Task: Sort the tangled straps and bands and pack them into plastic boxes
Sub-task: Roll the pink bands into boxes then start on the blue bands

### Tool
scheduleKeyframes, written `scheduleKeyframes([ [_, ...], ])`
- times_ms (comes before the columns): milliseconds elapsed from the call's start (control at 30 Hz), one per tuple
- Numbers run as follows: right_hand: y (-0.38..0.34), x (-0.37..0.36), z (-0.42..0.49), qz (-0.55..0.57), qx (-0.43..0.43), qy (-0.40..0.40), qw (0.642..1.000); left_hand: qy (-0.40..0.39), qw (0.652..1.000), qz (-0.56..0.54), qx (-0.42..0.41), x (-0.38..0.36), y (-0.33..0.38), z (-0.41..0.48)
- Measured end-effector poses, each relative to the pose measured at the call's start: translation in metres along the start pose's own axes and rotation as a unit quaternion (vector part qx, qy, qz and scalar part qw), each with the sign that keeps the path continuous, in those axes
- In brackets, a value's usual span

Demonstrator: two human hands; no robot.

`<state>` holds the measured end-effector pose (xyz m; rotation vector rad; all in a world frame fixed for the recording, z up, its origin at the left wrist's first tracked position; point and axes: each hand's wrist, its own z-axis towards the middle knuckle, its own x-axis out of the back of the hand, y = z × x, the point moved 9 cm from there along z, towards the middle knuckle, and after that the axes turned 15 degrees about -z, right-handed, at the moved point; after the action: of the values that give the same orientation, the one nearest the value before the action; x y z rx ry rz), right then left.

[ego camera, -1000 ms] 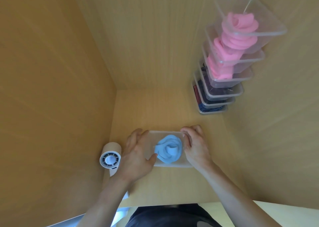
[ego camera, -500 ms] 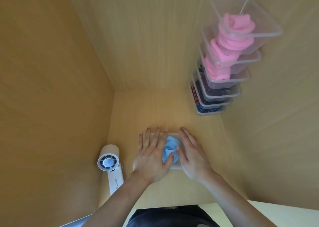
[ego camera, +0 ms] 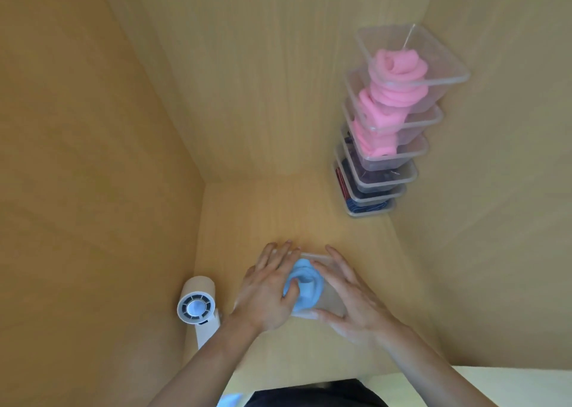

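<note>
Blue band, coiled into a loose roll, sits in the clear plastic box right under my palms, near the front of the wooden desk. My left hand lies flat over the box's left part, fingers straight, thumb touching the roll. My right hand lies flat over the right part, fingers spread and straight, thumb by the near rim. Neither hand grips anything.

The roll lies between the two hands, about as close to one as to the other. The box seems to run crosswise in front of me, though my hands cover its ends. Whether a lid is on it I cannot tell. I judge the coming move to be pressing it closed, then lifting it.

Just left of my left wrist stands a small white fan, close enough to bump. Well apart, in the far right corner, rises a stack of boxes, with pink bands in the upper ones and dark straps lower down.
</note>
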<state>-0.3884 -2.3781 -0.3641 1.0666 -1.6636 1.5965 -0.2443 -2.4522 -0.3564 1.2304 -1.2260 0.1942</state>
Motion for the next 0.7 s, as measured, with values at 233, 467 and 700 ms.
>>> scheduleKeyframes([
  [233,-0.001,-0.002,-0.014,-0.050,-0.003,0.012,0.999,0.019,0.994,-0.094,-0.043,0.016,0.002,0.010],
  [467,0.005,0.036,-0.024,0.011,-0.082,0.130,0.988,0.139,0.880,-0.453,0.029,0.051,-0.001,0.011],
  [700,-0.022,0.145,-0.031,0.076,-0.084,0.324,0.939,0.126,0.828,-0.537,-0.103,0.102,0.083,0.019],
])
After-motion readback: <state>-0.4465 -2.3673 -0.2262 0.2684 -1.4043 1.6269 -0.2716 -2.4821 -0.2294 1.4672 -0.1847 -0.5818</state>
